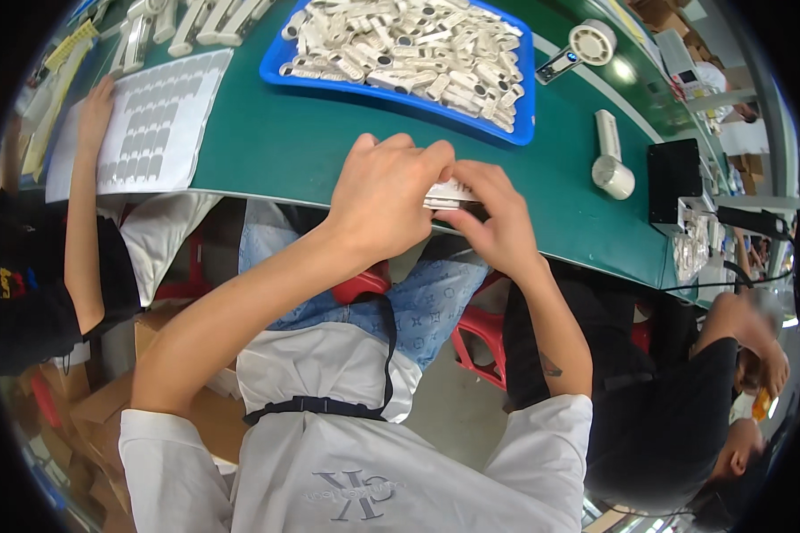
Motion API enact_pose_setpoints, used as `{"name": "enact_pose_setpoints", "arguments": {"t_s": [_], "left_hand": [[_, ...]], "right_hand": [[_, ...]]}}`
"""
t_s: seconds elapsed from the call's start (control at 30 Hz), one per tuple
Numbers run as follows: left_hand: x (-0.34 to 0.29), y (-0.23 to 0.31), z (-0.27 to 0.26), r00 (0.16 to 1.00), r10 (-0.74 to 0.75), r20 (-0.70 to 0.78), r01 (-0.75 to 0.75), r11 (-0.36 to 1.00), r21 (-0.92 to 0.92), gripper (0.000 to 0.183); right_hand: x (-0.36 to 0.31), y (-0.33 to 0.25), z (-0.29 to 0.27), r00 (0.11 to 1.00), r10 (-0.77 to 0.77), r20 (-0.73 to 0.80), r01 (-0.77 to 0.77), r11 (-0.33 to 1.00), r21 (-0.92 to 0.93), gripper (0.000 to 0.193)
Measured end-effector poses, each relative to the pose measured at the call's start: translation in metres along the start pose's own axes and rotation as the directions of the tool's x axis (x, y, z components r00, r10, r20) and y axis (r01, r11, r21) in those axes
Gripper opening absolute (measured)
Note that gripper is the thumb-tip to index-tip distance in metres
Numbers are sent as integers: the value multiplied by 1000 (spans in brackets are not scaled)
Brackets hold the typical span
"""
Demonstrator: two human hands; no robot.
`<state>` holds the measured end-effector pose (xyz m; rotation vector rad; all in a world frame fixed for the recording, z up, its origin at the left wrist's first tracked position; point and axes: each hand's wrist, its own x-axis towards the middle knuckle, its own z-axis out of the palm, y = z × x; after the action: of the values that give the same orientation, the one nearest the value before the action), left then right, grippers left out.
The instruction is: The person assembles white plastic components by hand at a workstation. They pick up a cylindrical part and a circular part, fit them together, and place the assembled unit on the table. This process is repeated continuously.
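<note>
Both my hands meet just above the table's near edge, closed around one small white plastic handle piece (450, 191). My left hand (380, 194) wraps the piece's left end with curled fingers. On its other end, my right hand (499, 220) has its fingers over the top and the thumb below. Only the middle of the piece shows between the hands; it has grey marks on its face and a dark gap under its right part. Beyond my hands sits a blue tray (530, 98) heaped with similar off-white elongated parts (400, 53).
On the green table (240, 133), a white handheld fan (591, 44) and another white fan (613, 173) lie to the right, near a black box (675, 182). A sheet with grey stickers (156, 124) lies left, under a co-worker's hand (98, 107). Another person sits at right.
</note>
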<state>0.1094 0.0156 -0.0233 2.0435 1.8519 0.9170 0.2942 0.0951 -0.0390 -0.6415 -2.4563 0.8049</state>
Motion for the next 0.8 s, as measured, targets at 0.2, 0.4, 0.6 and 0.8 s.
{"name": "enact_pose_setpoints", "arguments": {"t_s": [0.2,0.4,0.6,0.8], "left_hand": [[6,3,-8,997,-73,11,73,997,-17,35],[-5,-17,-41,925,-54,-376,-114,905,-409,59],[-35,-20,-47,972,-188,-138,60,772,-632,66],[25,-103,-120,693,-387,-609,-143,753,-642,42]], "right_hand": [[11,-6,-5,988,140,62,-148,978,149,47],[0,-10,-5,957,289,8,-251,818,518,48],[31,-73,41,975,224,-15,-115,553,825,56],[72,-97,24,993,66,-99,-35,957,289,53]]}}
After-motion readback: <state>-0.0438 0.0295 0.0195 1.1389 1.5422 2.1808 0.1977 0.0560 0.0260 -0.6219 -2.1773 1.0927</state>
